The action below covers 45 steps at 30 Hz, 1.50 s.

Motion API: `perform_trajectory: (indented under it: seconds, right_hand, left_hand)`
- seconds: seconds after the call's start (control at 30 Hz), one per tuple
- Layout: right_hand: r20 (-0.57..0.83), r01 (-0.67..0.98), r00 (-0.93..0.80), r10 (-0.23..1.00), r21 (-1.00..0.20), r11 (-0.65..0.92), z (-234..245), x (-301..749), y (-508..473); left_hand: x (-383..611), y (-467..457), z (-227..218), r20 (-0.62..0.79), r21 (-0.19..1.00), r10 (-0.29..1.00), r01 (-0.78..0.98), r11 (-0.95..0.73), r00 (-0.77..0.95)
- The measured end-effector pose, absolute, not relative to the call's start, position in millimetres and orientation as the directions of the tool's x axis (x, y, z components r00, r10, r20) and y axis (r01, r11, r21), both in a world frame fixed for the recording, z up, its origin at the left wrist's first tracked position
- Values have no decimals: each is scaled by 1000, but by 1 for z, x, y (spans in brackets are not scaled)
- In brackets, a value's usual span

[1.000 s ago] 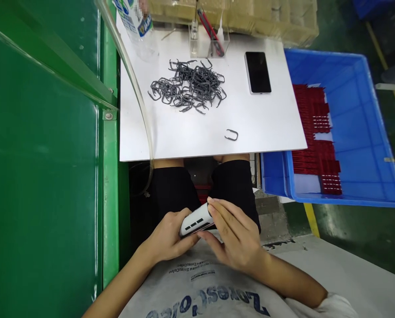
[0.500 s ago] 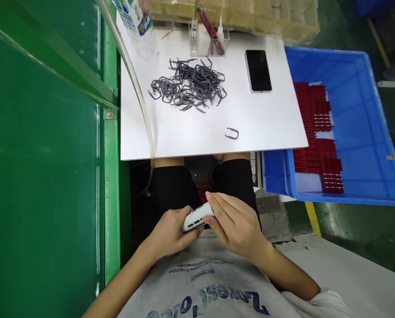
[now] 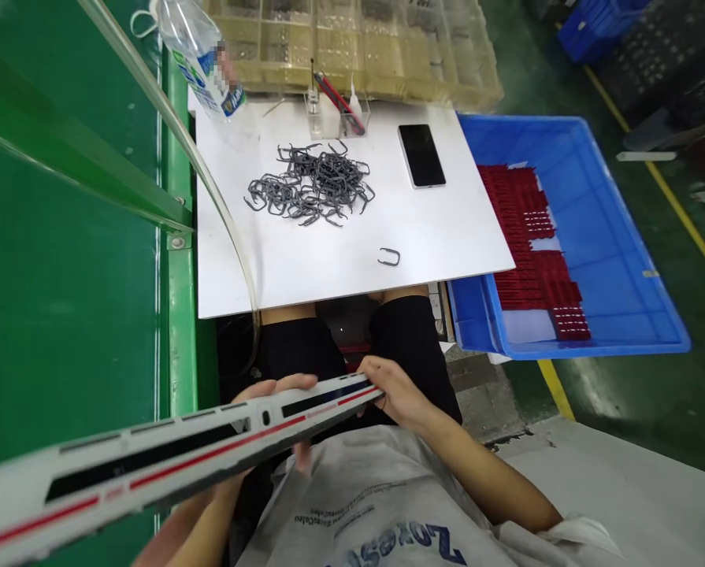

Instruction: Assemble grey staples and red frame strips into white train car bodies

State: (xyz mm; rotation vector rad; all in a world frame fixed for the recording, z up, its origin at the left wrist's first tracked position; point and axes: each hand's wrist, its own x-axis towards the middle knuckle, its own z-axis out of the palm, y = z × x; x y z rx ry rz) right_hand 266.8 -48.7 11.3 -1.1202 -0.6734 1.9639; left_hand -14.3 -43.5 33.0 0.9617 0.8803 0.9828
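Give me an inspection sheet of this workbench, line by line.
Surface: white board, green frame at its left.
Work items: long white model train body with red stripe; pile of grey wire clips, one clip lying apart.
Clutter: black phone, water bottle, clear holder.
Hands: left hand holds the body's middle, right hand its end.
Cables: clear tube curving along the board's left side.
Surroundings: blue crate of red parts at right.
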Motion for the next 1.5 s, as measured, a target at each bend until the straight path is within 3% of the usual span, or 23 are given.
perform_trajectory:
  seconds: [0.07, 0.13, 0.2, 0.27, 0.37, 0.57, 0.63, 0.77, 0.83, 1.0, 1.1, 1.17, 1.27, 1.5]
  right_hand:
    - [-349, -142, -474, 808, -876, -461, 14, 267, -46]
    - [-149, 112, -520, 841, -988, -106, 24, 278, -27]
    - [80, 382, -453, 888, -883, 274, 35, 298, 6]
    - [276, 620, -352, 894, -647, 444, 42, 323, 45]
    - [344, 776, -319, 883, -441, 451, 44, 353, 98]
    - [221, 921, -148, 964, -325, 216, 39, 344, 137]
    - [226, 926, -113, 968, -329, 185, 41, 338, 139]
    - [286, 751, -381, 879, -460, 475, 43, 348, 145]
    - [280, 664, -474, 835, -509, 548, 42, 357, 149]
    - [313, 670, -314, 896, -595, 443, 45, 353, 141]
    - [378, 473, -183, 908, -775, 418, 68, 325, 107]
    - [390, 288, -223, 894, -849, 442, 93, 303, 75]
    - [432, 155, -360, 827, -847, 509, 127, 279, 37]
    - [469, 189, -466, 751, -776, 602, 136, 266, 26]
  left_hand:
    - [-18, -32, 31, -31, 963, 974, -253, 88, 224]
    - [-16, -21, 34, 106, 964, 984, -259, -66, 145]
    - [-10, -13, 40, 161, 939, 983, -321, -125, 90]
    - [-4, -11, 47, 157, 918, 985, -380, -116, 78]
    - [3, -16, 52, 83, 908, 980, -419, 0, 179]
    - [4, -33, 39, 17, 828, 880, -500, 254, 475]
    - [3, -35, 35, -6, 839, 860, -465, 282, 510]
    - [0, -36, 33, -118, 889, 846, -324, 323, 520]
    - [-2, -37, 33, -209, 904, 823, -217, 368, 528]
    - [2, -36, 36, -300, 946, 813, 49, 320, 500]
    - [9, -32, 41, -240, 971, 828, 123, 206, 507]
    - [13, -30, 44, -217, 976, 824, 130, 174, 524]
    - [17, -27, 46, -190, 982, 825, 115, 152, 532]
    - [18, -28, 49, -165, 986, 825, 118, 119, 541]
